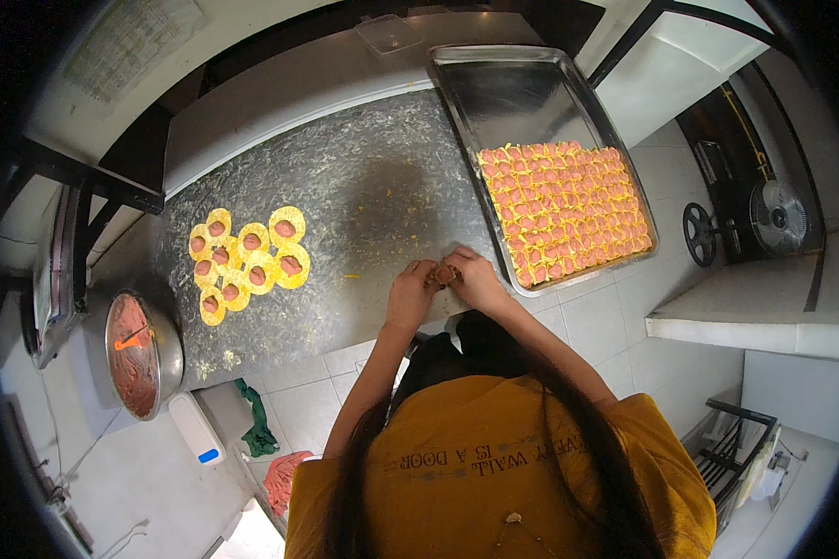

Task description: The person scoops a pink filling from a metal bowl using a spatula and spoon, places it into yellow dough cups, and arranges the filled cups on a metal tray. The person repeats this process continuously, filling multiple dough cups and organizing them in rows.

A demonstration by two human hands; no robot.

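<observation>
Close to the table's near edge, my left hand [412, 295] and my right hand [475, 279] meet around one small meat-filled dumpling [447, 274], its pink filling facing up. Fingers of both hands press its sides. Off to the left lie several round yellow wrappers [289, 226], each with a dab of pink meat filling [257, 275] on it. On the right, a metal tray [513, 93] holds tight rows of finished-looking dumplings [564, 210] with yellow sides and pink tops; its far part shows bare metal.
A steel bowl [171, 359] of pink filling, with an orange-handled utensil [132, 339] in it, stands at the left. Beside it is a white device with a blue end [197, 429]. Flour streaks the dark tabletop [345, 140]. A fan [779, 217] is at the far right.
</observation>
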